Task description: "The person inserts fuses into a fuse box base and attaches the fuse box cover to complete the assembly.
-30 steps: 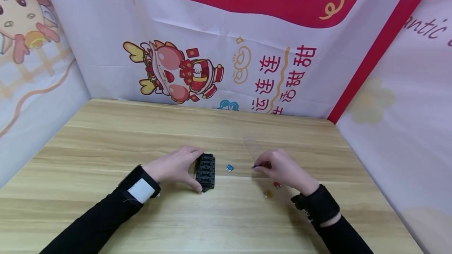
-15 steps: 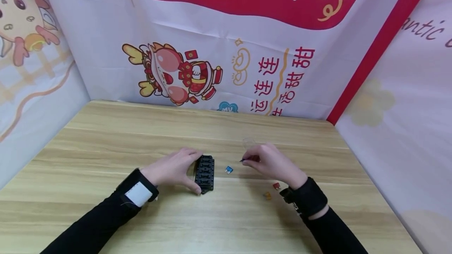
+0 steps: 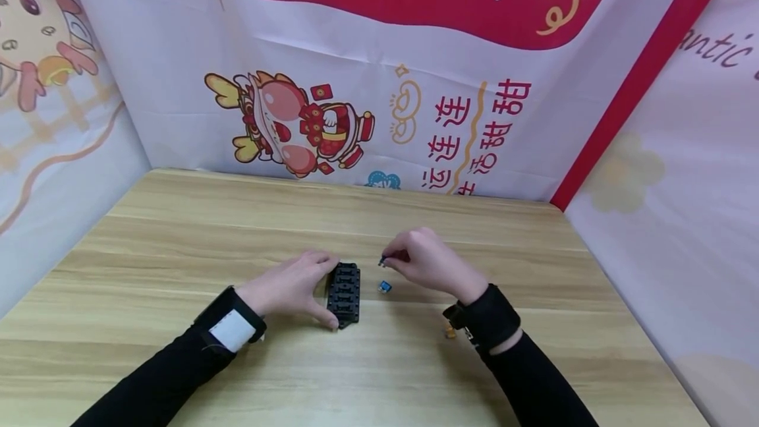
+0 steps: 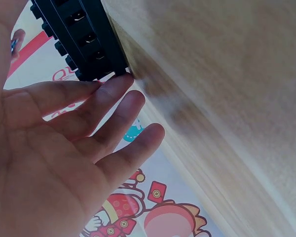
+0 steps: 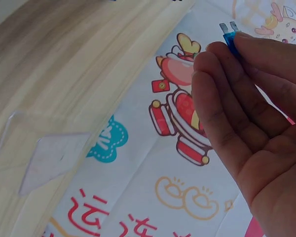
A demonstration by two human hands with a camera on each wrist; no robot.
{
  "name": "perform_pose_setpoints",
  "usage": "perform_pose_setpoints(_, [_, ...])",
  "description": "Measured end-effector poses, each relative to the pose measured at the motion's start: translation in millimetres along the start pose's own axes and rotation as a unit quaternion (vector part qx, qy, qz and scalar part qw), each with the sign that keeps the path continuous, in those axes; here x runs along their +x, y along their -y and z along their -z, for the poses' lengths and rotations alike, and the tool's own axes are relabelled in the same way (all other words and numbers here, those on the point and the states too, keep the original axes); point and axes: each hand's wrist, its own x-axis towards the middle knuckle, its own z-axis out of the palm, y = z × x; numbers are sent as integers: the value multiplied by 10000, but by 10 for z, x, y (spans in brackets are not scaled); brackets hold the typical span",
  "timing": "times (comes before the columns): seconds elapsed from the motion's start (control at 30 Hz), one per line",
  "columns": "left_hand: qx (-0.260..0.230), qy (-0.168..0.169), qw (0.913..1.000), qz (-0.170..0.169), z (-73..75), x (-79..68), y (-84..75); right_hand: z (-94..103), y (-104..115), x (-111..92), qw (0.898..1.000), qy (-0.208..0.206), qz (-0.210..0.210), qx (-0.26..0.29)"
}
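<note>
A black fuse box (image 3: 344, 294) with a row of slots lies on the table. My left hand (image 3: 293, 287) holds it by its two ends, thumb at the near end and fingertips at the far end; the left wrist view shows those fingertips against the box (image 4: 89, 39). Thumb and forefinger of my right hand (image 3: 429, 265) pinch a small blue blade fuse (image 5: 231, 42), its two metal prongs sticking out from the fingertips. The hand is raised to the right of the box. Below it, a second blue blade fuse (image 3: 385, 286) lies on the wood.
An orange blade fuse (image 3: 450, 332) sits beside my right wrist strap. A clear plastic cover (image 5: 52, 158) rests on the table (image 3: 237, 216) in the right wrist view. Printed cloth (image 3: 332, 31) hangs behind the table's far edge.
My right hand has moved left and slightly away from me with the fuse, toward the fuse box. Its wrist now hides the red fuse. The left hand stays on the box.
</note>
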Motion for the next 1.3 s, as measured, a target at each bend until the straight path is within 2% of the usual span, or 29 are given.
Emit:
perform_pose_setpoints(0.23, [-29,-82,10000,-39,2,-9,-7,-81,76,175,9999,101,16,-15])
perform_pose_setpoints(0.53, [-129,-30,9999,-10,-6,-3,-16,-193,161,339,9979,246,-573,188])
perform_pose_setpoints(0.67, [-116,6,9999,-14,-12,-6,-31,-232,168,380,9969,277,-684,287])
perform_pose_setpoints(1.0, [-297,-47,9994,-158,-43,-17,-55,-331,149,410,9963,484,-698,96])
perform_pose_setpoints(1.3, [-293,7,9995,-95,-30,-24,-46,-373,143,470,9967,527,-619,46])
